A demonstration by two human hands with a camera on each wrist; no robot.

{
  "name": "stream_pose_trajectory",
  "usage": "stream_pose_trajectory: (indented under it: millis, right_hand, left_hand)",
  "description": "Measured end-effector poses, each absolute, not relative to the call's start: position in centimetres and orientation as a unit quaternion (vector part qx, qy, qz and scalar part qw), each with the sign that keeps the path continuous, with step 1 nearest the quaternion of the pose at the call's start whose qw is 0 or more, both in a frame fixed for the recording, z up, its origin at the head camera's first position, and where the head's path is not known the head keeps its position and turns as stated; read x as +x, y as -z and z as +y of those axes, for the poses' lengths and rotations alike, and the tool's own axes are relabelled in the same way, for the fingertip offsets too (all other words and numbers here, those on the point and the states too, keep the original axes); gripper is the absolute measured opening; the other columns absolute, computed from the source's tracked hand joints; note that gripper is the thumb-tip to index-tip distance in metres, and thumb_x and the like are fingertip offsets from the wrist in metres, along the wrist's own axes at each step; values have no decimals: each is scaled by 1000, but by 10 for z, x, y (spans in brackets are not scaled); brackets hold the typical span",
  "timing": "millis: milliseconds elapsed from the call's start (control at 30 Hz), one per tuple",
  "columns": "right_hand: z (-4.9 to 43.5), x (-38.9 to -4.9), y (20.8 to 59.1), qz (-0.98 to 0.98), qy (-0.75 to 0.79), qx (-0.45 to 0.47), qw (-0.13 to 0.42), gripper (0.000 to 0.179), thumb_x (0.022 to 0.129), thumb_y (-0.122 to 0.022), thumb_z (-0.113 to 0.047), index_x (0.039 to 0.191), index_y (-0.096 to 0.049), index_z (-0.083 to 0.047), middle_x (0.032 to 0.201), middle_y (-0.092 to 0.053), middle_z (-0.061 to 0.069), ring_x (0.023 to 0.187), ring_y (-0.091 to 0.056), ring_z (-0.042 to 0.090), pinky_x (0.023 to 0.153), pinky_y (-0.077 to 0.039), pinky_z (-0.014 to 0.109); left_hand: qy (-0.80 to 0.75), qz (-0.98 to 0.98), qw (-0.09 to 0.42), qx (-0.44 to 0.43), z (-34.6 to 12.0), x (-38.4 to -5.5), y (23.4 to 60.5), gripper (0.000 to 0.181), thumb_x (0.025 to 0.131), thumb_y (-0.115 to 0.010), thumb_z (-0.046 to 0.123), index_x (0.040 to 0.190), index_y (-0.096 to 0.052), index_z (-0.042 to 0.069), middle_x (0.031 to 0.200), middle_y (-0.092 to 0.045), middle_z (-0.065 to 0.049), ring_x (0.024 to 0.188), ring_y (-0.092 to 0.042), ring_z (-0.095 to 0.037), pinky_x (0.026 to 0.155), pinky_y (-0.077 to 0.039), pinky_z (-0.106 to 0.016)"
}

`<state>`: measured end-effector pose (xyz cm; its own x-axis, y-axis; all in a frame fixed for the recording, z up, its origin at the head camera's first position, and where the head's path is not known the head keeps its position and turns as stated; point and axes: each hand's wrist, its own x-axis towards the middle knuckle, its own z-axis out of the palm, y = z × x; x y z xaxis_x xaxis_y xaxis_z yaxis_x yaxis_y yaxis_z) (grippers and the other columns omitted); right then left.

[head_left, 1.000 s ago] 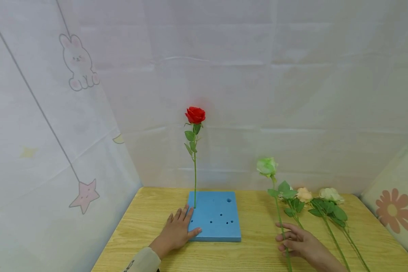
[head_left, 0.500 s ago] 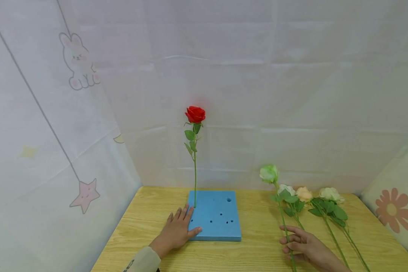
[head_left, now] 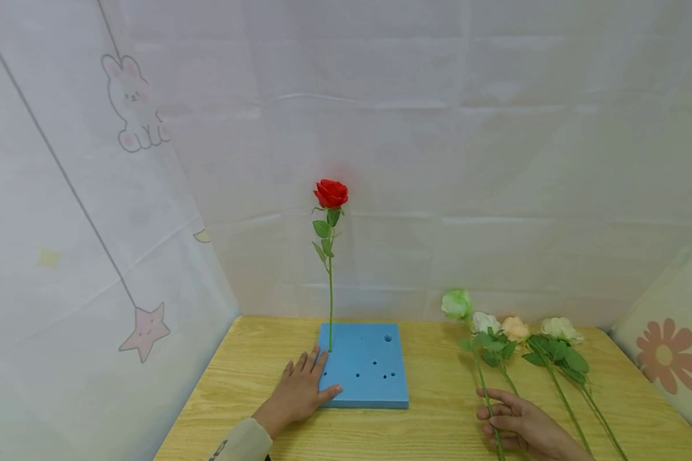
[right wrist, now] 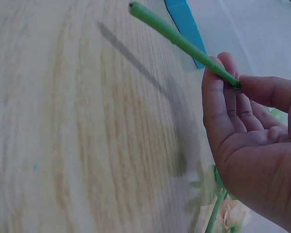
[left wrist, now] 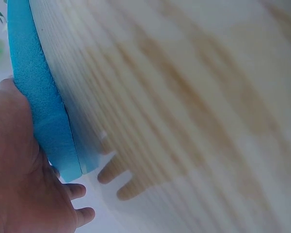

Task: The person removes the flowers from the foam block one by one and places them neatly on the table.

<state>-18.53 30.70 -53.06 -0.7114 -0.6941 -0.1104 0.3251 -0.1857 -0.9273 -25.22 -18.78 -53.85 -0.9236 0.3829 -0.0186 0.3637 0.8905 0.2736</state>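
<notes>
My left hand lies with fingers straight on the left edge of a blue foam block with several small holes. A red rose stands upright in the block, just beyond my fingertips. On the right, my right hand pinches the stem of a pale green rose between thumb and fingers, the bloom leaning away toward the back. In the right wrist view the cut end of the green stem points out past my fingers above the table. The left wrist view shows my thumb side along the foam block.
A white rose, a peach rose and a cream rose lie on the wooden table at the right, stems toward me. A pale cloth backdrop rises behind the table's rear edge.
The green rose's bloom has come down and slightly right, closer to the lying roses. My right hand has shifted a little right with it. My left hand has stayed in place.
</notes>
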Motion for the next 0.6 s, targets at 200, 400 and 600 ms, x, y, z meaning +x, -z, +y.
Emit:
stream_pose_trajectory:
  millis: [200,400,600]
  right_hand:
    - [307,-187,536,514,761,-157,364,54,108,-43,-2,159,-29,-9,132,-60,11,111,-66,21,100,-53,41]
    - [308,-186,537,512,762,-135,373,60,108,-44,-3,161,-17,-3,132,-62,11,108,-66,20,99,-53,40]
    - [310,-185,537,519,761,-122,369,60,107,-46,-4,161,-19,-2,131,-62,11,107,-67,21,97,-54,39]
  left_hand:
    - [-133,972,34,191,-188,-253,539,93,98,-36,74,163,-21,11,169,-14,-15,150,-24,-47,113,-22,-71]
    - [-134,972,31,192,-188,-253,540,93,98,-36,75,163,-21,11,169,-14,-15,150,-24,-47,113,-22,-71]
    - [-135,971,31,194,-189,-254,542,94,97,-33,76,163,-21,11,169,-14,-15,150,-24,-47,113,-22,-71]
